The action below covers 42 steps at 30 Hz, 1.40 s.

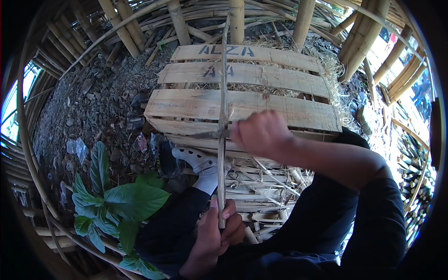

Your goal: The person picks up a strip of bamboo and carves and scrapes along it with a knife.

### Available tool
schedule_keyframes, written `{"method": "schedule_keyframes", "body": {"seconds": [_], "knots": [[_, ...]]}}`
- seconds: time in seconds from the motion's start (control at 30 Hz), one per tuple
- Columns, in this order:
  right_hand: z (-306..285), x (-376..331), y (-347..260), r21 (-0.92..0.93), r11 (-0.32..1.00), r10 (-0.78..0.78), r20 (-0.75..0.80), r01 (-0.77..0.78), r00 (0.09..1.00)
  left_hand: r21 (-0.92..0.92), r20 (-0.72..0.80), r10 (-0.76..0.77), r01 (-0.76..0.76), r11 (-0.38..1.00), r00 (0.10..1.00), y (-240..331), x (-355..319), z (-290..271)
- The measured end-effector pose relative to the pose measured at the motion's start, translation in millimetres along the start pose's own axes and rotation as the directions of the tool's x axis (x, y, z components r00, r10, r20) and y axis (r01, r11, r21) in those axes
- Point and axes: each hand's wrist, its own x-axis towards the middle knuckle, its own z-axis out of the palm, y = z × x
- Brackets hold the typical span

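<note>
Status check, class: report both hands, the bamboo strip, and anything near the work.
Left hand gripping bamboo strip at its lower end. Right hand closed on knife, blade against strip mid-length. Wooden pallet behind, white shoe below the blade.

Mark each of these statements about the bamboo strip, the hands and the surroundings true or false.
1. The left hand grips the strip at its lower end. True.
2. The right hand holds a blade against the strip. True.
3. The strip lies flat on the pallet. False: it stands nearly upright, held in the hands.
4. The leafy plant is on the person's right. False: it is on the left.
5. The white shoe rests near the pallet's edge. True.
</note>
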Motion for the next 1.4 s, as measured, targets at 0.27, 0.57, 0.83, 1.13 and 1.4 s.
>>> {"method": "schedule_keyframes", "body": {"seconds": [0.27, 0.57, 0.83, 1.13, 1.4], "knots": [[-2.9, 3.1, 1.6, -0.016, 1.000, 0.007, 0.022, -0.006, 1.000, -0.025, 0.018, 0.001, 0.000, 1.000, 1.000, -1.7, 0.0, 2.7], [-2.2, 4.2, 23.5, -0.026, 0.992, -0.125, -0.100, 0.123, 0.987, -0.022, -0.025, -0.004, 0.004, 1.000, 1.000, 0.5, -2.2, 9.3], [-6.3, 17.0, 27.9, -0.088, 0.972, -0.224, -0.051, 0.219, 0.973, -0.043, 0.041, -0.038, 0.040, 0.998, 0.998, -4.9, -1.6, 1.8], [1.4, 11.4, 32.1, -0.074, 0.912, -0.410, -0.195, 0.403, 0.891, -0.030, 0.002, 0.006, -0.006, 1.000, 1.000, -1.3, -0.8, 7.7], [-0.6, 10.1, 25.0, -0.010, 0.827, -0.556, -0.157, 0.562, 0.816, -0.034, -0.019, -0.028, 0.027, 0.999, 0.999, -2.9, -2.1, 10.6]]}}
